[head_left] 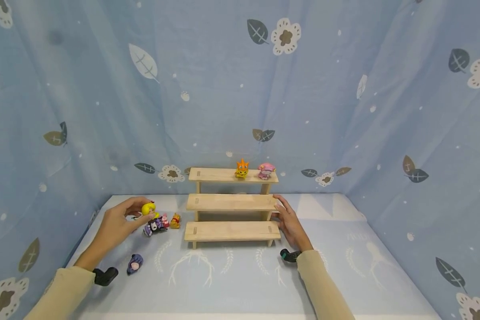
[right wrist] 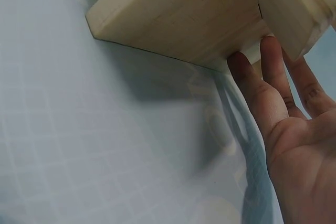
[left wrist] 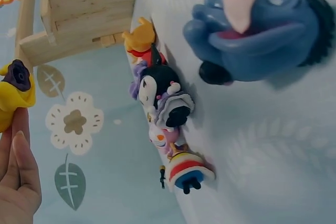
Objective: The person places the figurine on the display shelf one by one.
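My left hand [head_left: 118, 222] pinches a yellow-haired figurine [head_left: 148, 209] between thumb and fingers, raised over a cluster of small figurines. In the left wrist view the held figurine [left wrist: 17, 90] shows yellow and dark purple, partly cut off by the frame. Below it are a black-hooded figurine [head_left: 155, 226], a pink figurine [head_left: 165, 220] and a yellow bear figurine [head_left: 175, 221] in a red shirt. My right hand [head_left: 290, 224] rests with extended fingertips against the right end of a three-step wooden shelf [head_left: 232, 202]; in the right wrist view its fingers [right wrist: 247, 74] touch the wooden side.
An orange-and-yellow figurine [head_left: 242, 170] and a pink-hatted figurine [head_left: 266, 171] stand on the top step. A blue donkey figurine [head_left: 134, 264] lies near my left wrist. A figurine in red, white and blue [left wrist: 188, 169] lies beside the cluster. Patterned curtains [head_left: 224, 89] enclose the table.
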`<state>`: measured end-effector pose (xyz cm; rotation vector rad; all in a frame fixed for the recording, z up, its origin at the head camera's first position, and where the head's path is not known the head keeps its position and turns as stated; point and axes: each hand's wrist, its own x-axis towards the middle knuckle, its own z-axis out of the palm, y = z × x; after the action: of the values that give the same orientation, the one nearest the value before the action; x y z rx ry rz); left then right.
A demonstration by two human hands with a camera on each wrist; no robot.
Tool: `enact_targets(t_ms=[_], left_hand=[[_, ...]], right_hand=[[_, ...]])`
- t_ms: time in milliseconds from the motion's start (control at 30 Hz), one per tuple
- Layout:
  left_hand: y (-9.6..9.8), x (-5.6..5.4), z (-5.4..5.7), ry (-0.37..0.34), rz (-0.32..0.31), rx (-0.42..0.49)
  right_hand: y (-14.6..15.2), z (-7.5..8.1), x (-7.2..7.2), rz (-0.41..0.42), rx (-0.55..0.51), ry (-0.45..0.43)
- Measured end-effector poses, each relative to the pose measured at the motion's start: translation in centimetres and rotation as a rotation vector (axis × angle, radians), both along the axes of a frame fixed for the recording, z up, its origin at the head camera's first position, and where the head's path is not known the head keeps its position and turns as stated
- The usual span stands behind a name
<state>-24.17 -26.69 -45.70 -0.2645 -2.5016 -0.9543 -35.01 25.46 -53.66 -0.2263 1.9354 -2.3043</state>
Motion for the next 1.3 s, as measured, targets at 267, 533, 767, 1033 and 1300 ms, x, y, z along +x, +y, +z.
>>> enact_targets(t_ms=[267, 533, 767, 1033, 1300], left_hand=[[0.5, -0.3, 0.7, 0.053, -0.019, 0.008], [0.9, -0.9, 0.7, 0.100, -0.035, -0.025], [1.4, -1.4, 1.2, 0.091, -0.067, -0.014], [2.1, -2.2, 2.1, 0.089, -0.076, -0.019], [3.0, -3.0, 2.7, 0.117, -0.142, 0.005]], right_hand=[[-0.2, 0.2, 0.2, -0.011, -0.001, -0.010], [-0.2, 0.2, 0.2, -0.006, 0.004, -0.011], [-0.1, 0.2, 0.0, 0.002, 0.010, -0.017], [-0.1, 0.3, 0.1, 0.006, 0.012, -0.017], [-0.1, 0.3, 0.1, 0.009, 0.008, 0.005]])
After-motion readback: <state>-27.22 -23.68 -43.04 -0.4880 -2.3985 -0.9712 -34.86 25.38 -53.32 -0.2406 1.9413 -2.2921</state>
